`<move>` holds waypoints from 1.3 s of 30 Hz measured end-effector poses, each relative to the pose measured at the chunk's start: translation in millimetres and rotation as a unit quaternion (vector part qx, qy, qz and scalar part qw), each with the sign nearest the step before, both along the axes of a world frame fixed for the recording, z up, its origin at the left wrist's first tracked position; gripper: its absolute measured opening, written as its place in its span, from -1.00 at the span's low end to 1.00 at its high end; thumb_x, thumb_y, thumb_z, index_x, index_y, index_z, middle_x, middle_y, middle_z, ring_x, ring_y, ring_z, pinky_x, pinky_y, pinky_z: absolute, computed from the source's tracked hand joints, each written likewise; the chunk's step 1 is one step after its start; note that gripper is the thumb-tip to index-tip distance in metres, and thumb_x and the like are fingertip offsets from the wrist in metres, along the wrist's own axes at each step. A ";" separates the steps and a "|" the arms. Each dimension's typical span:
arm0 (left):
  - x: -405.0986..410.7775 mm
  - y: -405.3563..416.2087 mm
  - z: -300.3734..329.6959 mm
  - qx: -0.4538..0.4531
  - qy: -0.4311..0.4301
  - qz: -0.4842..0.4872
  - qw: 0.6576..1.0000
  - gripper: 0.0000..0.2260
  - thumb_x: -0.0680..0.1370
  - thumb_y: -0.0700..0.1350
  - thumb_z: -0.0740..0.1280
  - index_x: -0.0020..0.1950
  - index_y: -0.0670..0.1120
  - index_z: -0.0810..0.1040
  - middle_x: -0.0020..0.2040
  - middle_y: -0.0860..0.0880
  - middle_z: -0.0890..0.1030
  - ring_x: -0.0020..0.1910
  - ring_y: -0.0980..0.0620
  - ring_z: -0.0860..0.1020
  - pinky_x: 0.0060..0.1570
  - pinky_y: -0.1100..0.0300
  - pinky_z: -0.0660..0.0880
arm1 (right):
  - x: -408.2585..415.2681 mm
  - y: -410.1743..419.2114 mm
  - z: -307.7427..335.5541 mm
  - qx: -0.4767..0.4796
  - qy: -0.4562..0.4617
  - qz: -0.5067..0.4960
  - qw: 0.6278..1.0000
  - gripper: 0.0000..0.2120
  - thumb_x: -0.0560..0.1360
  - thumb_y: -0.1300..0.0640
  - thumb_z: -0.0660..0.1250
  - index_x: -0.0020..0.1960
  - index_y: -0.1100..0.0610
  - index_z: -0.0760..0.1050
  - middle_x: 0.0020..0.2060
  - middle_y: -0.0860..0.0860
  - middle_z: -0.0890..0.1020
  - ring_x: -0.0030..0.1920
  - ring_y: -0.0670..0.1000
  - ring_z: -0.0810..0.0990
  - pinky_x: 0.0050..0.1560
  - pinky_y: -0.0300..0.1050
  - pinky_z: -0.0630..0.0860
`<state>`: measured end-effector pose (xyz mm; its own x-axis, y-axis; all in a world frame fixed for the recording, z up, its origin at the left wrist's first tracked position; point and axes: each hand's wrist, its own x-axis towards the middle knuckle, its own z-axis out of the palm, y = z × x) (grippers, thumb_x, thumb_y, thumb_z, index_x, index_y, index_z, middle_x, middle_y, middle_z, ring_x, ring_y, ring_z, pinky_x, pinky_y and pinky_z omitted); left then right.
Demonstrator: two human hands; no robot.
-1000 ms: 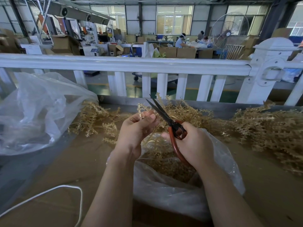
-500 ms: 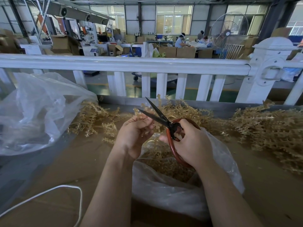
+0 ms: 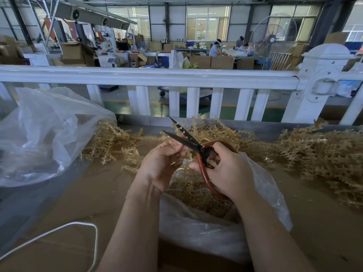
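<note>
Both hands hover above a clear bag [image 3: 206,228] on the tabletop [image 3: 78,193]. The left hand [image 3: 160,165] pinches a golden plastic sprig [image 3: 175,128] in its fingers. The right hand [image 3: 229,169] curls its fingers through the red-handled scissors [image 3: 196,146], whose blades stand apart around the sprig's top.

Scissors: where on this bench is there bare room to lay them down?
Two bare brown patches for the scissors: one between the left clear bag, the white cord and the left forearm; one at lower right, between the middle bag and the right sprig pile. Along the rail, sprigs crowd the bench.
</note>
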<state>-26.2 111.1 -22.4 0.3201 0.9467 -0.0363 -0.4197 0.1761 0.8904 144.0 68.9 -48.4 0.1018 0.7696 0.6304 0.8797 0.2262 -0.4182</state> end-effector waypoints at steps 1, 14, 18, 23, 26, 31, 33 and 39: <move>0.0 0.0 -0.2 0.001 -0.001 -0.004 1.000 -0.90 0.35 -0.15 0.37 -0.17 -0.05 0.52 -0.24 0.00 0.57 -0.27 0.10 0.51 -0.14 0.19 0.37 | -0.2 -0.8 0.2 0.006 -0.001 -0.004 1.000 -0.42 0.30 -0.55 0.28 -0.12 -0.04 0.53 -0.32 -0.21 0.59 -0.30 -0.18 0.56 -0.33 -0.41 0.37; 1.1 -2.7 1.4 0.009 -0.004 -0.013 1.000 -0.89 0.34 -0.10 0.38 -0.16 -0.03 0.53 -0.27 0.01 0.53 -0.28 0.11 0.47 -0.19 0.18 0.30 | -3.9 -5.5 5.2 0.036 0.002 -0.014 0.999 -0.44 0.32 -0.49 0.31 -0.12 0.01 0.60 -0.35 -0.19 0.62 -0.39 -0.18 0.52 -0.40 -0.39 0.37; -1.3 -3.9 2.4 0.019 0.002 -0.013 1.000 -0.90 0.35 -0.12 0.39 -0.18 -0.02 0.52 -0.26 0.01 0.55 -0.26 0.11 0.48 -0.19 0.20 0.31 | -2.9 -5.0 3.1 0.041 -0.006 -0.019 0.999 -0.43 0.32 -0.48 0.32 -0.11 0.03 0.62 -0.34 -0.17 0.64 -0.37 -0.15 0.57 -0.39 -0.27 0.50; -7.8 -3.8 4.8 0.057 0.032 -0.024 0.998 -0.96 0.38 -0.11 0.40 -0.25 0.04 0.60 -0.21 0.00 0.60 -0.23 0.09 0.52 -0.15 0.17 0.36 | -2.5 -5.3 3.6 0.032 -0.011 -0.014 0.999 -0.43 0.34 -0.47 0.32 -0.06 0.02 0.64 -0.29 -0.17 0.68 -0.32 -0.16 0.61 -0.35 -0.31 0.51; -9.9 -2.6 4.4 0.080 0.065 -0.008 0.995 -0.91 0.50 -0.10 0.38 -0.18 0.06 0.63 -0.16 0.01 0.64 -0.21 0.09 0.56 -0.15 0.20 0.43 | -1.6 -6.2 4.9 0.005 0.000 -0.008 1.000 -0.40 0.32 -0.52 0.26 -0.03 -0.02 0.62 -0.28 -0.18 0.67 -0.33 -0.20 0.56 -0.35 -0.40 0.42; -7.6 -4.3 6.4 0.124 0.057 0.062 0.989 -0.95 0.39 -0.12 0.46 -0.27 0.00 0.67 -0.33 0.01 0.59 -0.38 0.12 0.46 -0.30 0.28 0.39 | -0.7 -6.6 5.4 -0.032 0.011 0.006 0.999 -0.36 0.29 -0.59 0.19 0.01 -0.10 0.58 -0.28 -0.27 0.61 -0.31 -0.25 0.52 -0.34 -0.49 0.31; -6.2 -3.6 6.0 0.144 0.048 0.075 0.986 -0.91 0.39 -0.17 0.46 -0.30 -0.01 0.67 -0.36 0.00 0.57 -0.40 0.09 0.46 -0.31 0.28 0.42 | -1.1 -6.5 5.7 -0.033 0.012 0.004 0.999 -0.39 0.30 -0.59 0.20 0.00 -0.11 0.58 -0.29 -0.28 0.60 -0.32 -0.27 0.51 -0.37 -0.50 0.28; -6.7 -0.2 3.3 0.194 0.088 0.105 0.971 -0.72 0.49 -0.36 0.41 -0.29 -0.01 0.68 -0.34 -0.04 0.63 -0.39 0.10 0.54 -0.42 0.32 0.40 | -1.0 -7.3 7.3 -0.028 0.007 0.011 1.000 -0.32 0.28 -0.61 0.15 0.02 -0.08 0.57 -0.24 -0.22 0.65 -0.25 -0.21 0.56 -0.30 -0.49 0.32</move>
